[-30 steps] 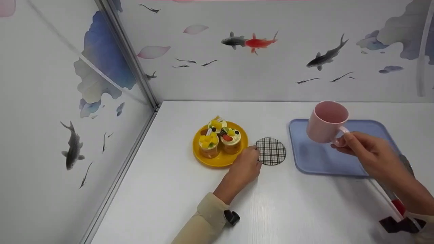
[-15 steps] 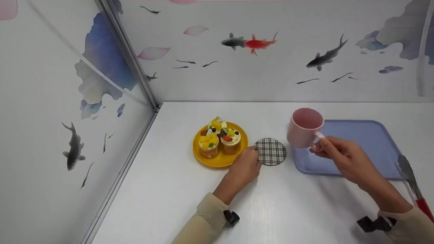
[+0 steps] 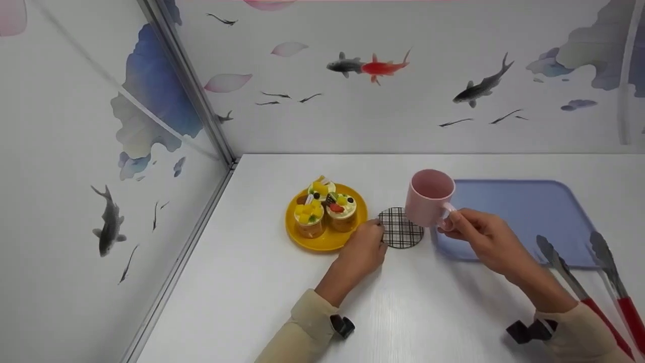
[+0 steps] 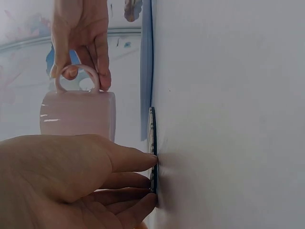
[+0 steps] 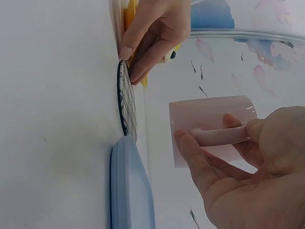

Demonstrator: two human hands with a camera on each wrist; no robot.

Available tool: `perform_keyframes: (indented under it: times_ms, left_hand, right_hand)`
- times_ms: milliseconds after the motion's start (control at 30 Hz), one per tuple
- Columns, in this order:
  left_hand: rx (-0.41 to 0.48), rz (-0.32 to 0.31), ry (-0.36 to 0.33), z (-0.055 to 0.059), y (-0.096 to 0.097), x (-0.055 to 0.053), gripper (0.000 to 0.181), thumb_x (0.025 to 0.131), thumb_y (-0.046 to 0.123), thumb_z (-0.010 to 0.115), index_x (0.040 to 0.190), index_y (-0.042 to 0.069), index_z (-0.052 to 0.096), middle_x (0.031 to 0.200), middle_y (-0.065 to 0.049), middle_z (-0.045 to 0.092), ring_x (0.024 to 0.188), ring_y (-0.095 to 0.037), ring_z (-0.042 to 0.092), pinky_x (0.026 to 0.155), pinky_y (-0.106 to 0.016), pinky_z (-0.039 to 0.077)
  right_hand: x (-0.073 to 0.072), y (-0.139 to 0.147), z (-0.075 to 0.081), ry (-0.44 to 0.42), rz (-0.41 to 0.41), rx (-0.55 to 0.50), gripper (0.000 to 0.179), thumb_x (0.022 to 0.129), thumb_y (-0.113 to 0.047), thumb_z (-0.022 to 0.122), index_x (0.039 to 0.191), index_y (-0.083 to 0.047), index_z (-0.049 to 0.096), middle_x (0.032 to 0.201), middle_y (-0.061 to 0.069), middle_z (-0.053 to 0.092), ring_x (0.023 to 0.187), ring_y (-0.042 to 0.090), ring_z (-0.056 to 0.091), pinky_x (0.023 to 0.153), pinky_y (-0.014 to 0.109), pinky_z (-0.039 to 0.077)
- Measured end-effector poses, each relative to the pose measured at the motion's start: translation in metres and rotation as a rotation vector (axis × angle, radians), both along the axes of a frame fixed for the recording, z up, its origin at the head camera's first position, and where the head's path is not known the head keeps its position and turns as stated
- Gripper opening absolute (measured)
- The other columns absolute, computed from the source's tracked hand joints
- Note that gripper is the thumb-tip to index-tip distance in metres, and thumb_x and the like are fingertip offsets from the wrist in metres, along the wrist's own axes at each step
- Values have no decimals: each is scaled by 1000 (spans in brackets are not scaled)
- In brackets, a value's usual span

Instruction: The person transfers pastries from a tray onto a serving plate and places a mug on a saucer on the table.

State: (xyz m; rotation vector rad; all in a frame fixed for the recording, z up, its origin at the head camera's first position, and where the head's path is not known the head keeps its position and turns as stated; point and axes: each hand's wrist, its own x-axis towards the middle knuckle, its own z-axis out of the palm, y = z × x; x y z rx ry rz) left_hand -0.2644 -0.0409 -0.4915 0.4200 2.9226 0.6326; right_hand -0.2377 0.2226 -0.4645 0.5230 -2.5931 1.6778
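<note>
In the head view a pink mug (image 3: 426,201) hangs upright in the air by its handle, which my right hand (image 3: 486,239) grips. It overlaps the right edge of a round plaid coaster (image 3: 398,229) there. The right wrist view shows a gap between the mug (image 5: 209,112) and the coaster (image 5: 126,100). My left hand (image 3: 360,252) pinches the coaster's left edge between thumb and fingers, low at the white table. Just left of that hand is a yellow plate (image 3: 322,244) bearing three fruit-topped dessert cups (image 3: 309,217).
A blue tray (image 3: 524,217) lies right of the coaster, behind the right hand. Red-handled tongs (image 3: 612,267) rest with their tips over the tray's front right edge. A fish-patterned wall (image 3: 403,121) bounds the table at the back, another (image 3: 65,201) on the left.
My right hand has carried the mug leftward and slightly down, from above the tray to beside and over the coaster's right edge. The tongs have come into fuller view. My left hand stays put.
</note>
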Motion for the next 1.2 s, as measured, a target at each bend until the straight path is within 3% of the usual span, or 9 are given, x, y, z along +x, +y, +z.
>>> perform_keyframes:
  times_ms: [667, 1000, 1200]
  left_hand:
    - [21, 26, -53, 1, 0, 0, 31, 103, 16, 75, 133, 8, 72, 129, -4, 73, 115, -16, 69, 105, -28, 62]
    - [29, -10, -1, 0, -1, 2, 30, 103, 14, 75, 132, 7, 73, 125, -3, 75, 113, -13, 71, 103, -24, 61]
    - [26, -11, 13, 1, -1, 2, 31, 103, 16, 75, 133, 8, 74, 123, -2, 76, 109, -13, 70, 104, -24, 61]
  right_hand:
    - [-12, -28, -18, -97, 23, 4, 39, 115, -32, 55, 118, 1, 76, 119, 17, 75, 119, 28, 76, 101, 29, 63]
    - [-12, -35, -30, -89, 28, 23, 34, 115, -30, 55, 115, -4, 76, 119, 10, 74, 115, 18, 73, 98, 27, 64]
    - [-11, -37, -33, -98, 31, 19, 33, 114, -29, 56, 115, -4, 76, 118, 11, 74, 114, 18, 72, 99, 28, 64]
